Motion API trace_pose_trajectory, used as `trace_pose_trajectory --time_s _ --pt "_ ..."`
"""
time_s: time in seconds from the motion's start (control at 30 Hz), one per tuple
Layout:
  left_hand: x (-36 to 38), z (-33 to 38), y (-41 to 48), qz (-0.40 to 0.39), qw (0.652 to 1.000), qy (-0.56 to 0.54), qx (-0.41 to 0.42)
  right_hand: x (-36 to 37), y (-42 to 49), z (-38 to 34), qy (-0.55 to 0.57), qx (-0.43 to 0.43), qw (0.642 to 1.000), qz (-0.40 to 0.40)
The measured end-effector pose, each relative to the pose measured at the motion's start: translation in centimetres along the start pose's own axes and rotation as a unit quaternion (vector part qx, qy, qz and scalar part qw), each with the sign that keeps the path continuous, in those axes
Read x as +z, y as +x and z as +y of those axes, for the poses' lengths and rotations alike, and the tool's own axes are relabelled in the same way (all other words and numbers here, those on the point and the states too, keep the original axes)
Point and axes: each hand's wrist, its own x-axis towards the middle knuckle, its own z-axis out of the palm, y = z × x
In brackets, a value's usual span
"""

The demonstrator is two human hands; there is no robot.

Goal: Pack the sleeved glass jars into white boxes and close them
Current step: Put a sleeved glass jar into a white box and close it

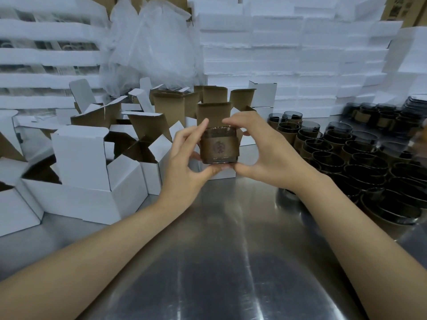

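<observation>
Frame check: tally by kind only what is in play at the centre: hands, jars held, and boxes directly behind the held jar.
Hands: 2, left hand and right hand
sleeved jar, pinched by both: 1
open white box directly behind it: 1
Total: 4

Your jar (219, 146), dark glass in a brown sleeve with a printed emblem, is upright between your left hand (184, 158) and right hand (261, 153), before an open white box (213, 113). More jars (346, 158) crowd your right and open boxes (80, 181) your left.
</observation>
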Motion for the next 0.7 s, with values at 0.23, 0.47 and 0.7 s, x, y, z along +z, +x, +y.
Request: trace_pose_trajectory --time_s 0.23,0.47,0.7 --pt "0.2 -0.2 0.1 0.002 0.999 -0.03 -0.031 0.9 -0.1 0.0 0.135 0.078 0.987 0.035" --pt "-0.1 0.1 -0.1 0.0 0.998 0.061 0.025 0.6 -0.2 0.1 0.118 0.055 0.992 0.007" --pt "0.1 0.2 0.1 -0.016 0.999 -0.007 -0.042 1.2 -0.3 0.4 0.254 0.128 0.958 0.021"
